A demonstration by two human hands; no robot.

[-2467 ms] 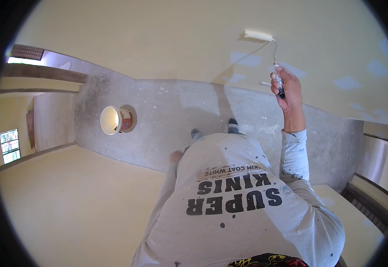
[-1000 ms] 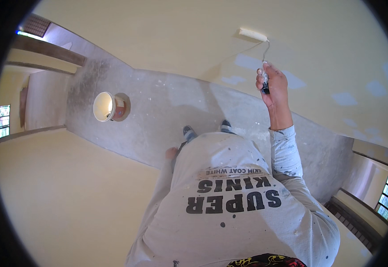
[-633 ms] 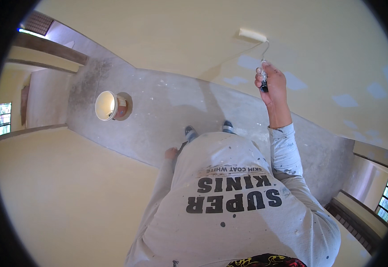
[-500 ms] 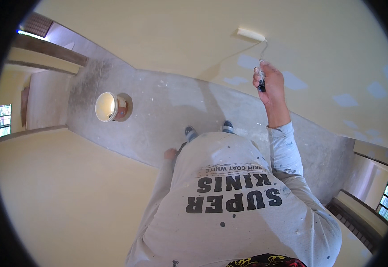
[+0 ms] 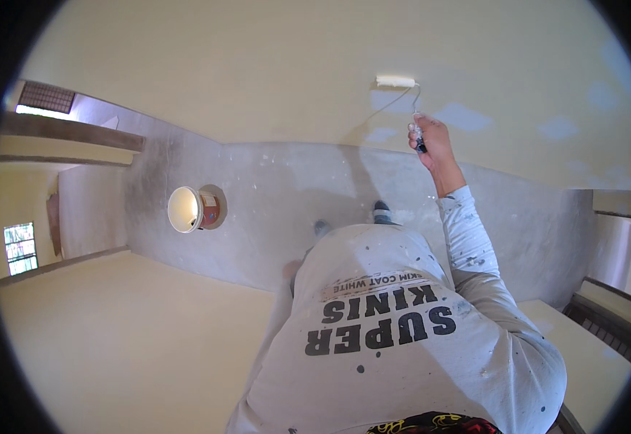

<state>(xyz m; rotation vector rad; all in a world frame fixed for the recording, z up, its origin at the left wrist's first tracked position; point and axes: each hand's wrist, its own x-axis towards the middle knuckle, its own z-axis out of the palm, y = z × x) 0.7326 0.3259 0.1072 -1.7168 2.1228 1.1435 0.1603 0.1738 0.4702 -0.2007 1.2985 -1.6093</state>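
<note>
My right hand [image 5: 436, 142] is wrapped round the handle of a small paint roller [image 5: 395, 82]. The roller's pale sleeve lies against the cream wall [image 5: 272, 79], over the upper part of a whitish patch [image 5: 391, 100]. Its bent wire frame runs from the sleeve down to the paint-flecked handle, whose dark end shows below my fingers. Down by my left side, my left hand [image 5: 291, 270] is blurred and partly covered by my shirt; its fingers cannot be made out. Both sleeves and the shirt are spotted with paint.
A paint bucket [image 5: 209, 208] stands on the grey floor [image 5: 265, 195] to the left, pale inside. More whitish patches [image 5: 560, 128] mark the wall at right. Another cream wall [image 5: 134, 325] rises on the near left side. My shoes [image 5: 382, 211] are close to the painted wall's foot.
My right hand and the roller have come lower on the wall, the sleeve now over a whitish patch. The view has tilted and shifted, so the bucket appears lower and further right.
</note>
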